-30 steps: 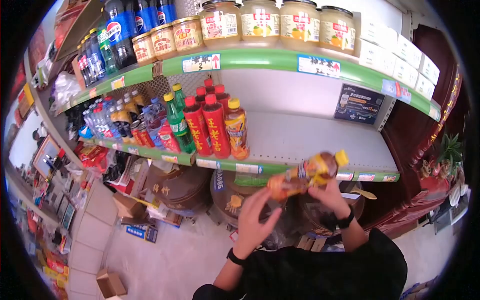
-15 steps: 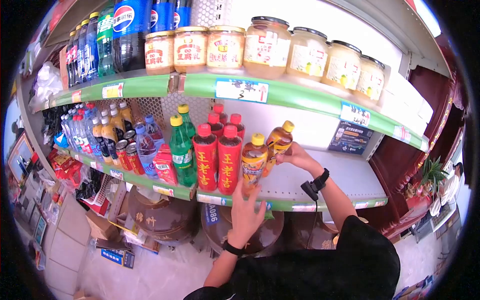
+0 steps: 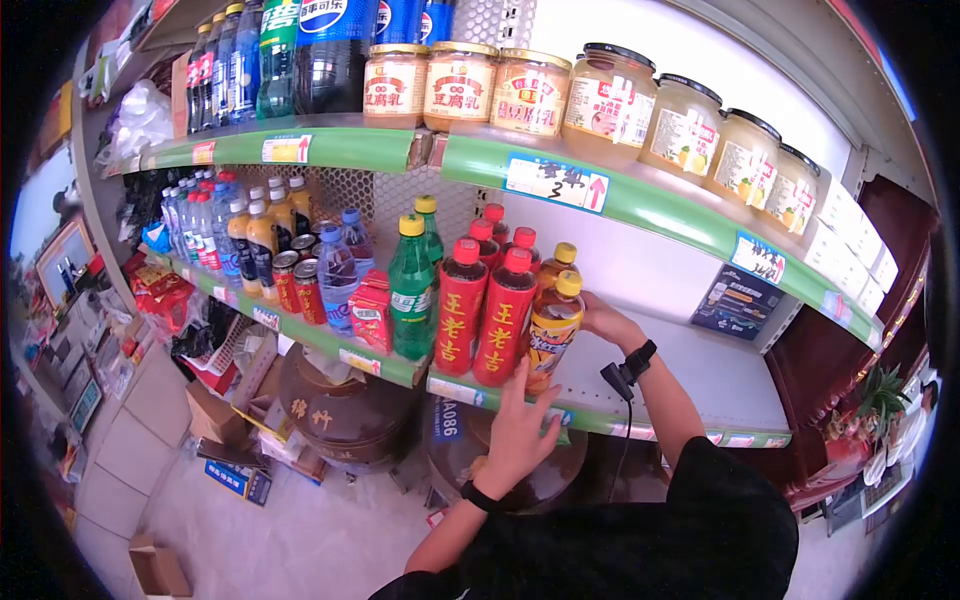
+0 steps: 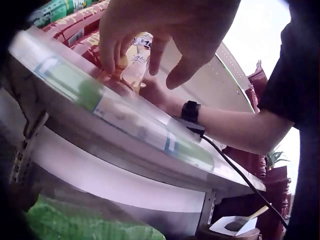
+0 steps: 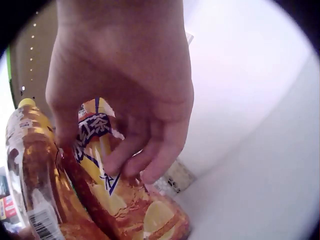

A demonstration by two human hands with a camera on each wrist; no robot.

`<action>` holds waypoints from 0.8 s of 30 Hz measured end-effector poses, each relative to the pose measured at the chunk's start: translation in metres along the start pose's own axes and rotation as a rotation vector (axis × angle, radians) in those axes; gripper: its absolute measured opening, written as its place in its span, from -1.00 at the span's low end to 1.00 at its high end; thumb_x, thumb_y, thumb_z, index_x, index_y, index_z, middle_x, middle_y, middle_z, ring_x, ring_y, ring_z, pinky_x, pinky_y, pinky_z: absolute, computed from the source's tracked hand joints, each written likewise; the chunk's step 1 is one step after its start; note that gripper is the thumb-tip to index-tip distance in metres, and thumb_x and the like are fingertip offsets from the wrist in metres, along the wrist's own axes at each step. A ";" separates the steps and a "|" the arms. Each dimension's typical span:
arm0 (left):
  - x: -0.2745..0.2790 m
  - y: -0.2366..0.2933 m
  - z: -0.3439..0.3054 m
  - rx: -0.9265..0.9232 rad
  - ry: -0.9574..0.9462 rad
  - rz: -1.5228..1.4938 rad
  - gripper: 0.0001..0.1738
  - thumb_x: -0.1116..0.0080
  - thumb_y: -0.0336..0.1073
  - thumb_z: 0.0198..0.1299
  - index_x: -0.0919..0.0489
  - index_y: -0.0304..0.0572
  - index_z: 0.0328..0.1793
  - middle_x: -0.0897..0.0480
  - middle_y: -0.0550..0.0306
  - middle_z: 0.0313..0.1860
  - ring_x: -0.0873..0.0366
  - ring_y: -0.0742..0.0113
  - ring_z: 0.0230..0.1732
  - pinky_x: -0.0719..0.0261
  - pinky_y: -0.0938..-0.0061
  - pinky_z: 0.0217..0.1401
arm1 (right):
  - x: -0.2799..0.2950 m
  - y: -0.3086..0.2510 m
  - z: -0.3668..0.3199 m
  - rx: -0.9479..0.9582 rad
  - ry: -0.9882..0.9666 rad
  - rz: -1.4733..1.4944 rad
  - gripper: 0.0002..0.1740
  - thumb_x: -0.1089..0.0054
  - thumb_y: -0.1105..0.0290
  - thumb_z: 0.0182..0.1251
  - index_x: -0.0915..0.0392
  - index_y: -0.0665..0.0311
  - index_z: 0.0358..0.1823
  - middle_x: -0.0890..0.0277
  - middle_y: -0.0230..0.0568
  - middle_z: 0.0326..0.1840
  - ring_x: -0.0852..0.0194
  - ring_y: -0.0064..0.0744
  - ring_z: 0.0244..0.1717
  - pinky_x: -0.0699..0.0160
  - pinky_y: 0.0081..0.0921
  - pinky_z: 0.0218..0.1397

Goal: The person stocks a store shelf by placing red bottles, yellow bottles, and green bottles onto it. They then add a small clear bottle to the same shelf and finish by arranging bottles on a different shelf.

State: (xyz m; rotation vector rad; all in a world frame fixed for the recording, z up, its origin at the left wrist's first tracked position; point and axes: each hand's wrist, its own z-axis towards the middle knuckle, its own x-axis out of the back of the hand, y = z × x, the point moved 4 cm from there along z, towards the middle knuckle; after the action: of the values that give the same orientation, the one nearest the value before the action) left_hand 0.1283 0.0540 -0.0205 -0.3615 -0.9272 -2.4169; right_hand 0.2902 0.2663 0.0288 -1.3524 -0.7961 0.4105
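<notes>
Two yellow-capped iced tea bottles stand one behind the other on the lower shelf (image 3: 660, 360), right of the red-wrapped drink bottles (image 3: 508, 320). My right hand (image 3: 605, 318) grips the rear iced tea bottle (image 5: 95, 150), thumb on one side and curled fingers on the other. That bottle is mostly hidden in the head view. My left hand (image 3: 522, 440) is in front of the shelf edge, fingers extended, fingertips at the lower part of the front iced tea bottle (image 3: 552, 335). In the right wrist view the two bottles lean close side by side.
Green soda bottles (image 3: 411, 290) and a red carton (image 3: 371, 312) stand to the left on the same shelf. Glass jars (image 3: 610, 102) line the upper shelf. Brown lidded jars (image 3: 335, 405) stand below. A cable (image 4: 240, 182) hangs from the right wrist.
My right hand has brought the tilted iced tea bottle onto the shelf upright, then left behind the front one. My left hand has moved to the front bottle. The head view has shifted.
</notes>
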 end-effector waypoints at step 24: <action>0.007 0.120 -0.361 0.918 -0.054 -0.006 -0.64 -0.31 -0.29 0.21 -0.68 -0.25 0.11 -0.76 -0.08 -0.09 -0.74 0.10 -0.10 -0.65 0.30 -0.01 | -0.190 0.102 -0.325 -0.154 -0.189 0.127 -0.51 -0.24 0.30 0.49 -0.43 0.27 0.37 -0.67 -0.30 -0.11 -0.60 -0.57 -0.07 -0.59 -0.53 0.06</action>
State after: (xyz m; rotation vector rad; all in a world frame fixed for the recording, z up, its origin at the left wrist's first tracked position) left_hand 0.1677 -0.2703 -0.2154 -0.0711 -1.9011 -1.7293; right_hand 0.4111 -0.0712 -0.1252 -1.5285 -0.9148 0.5937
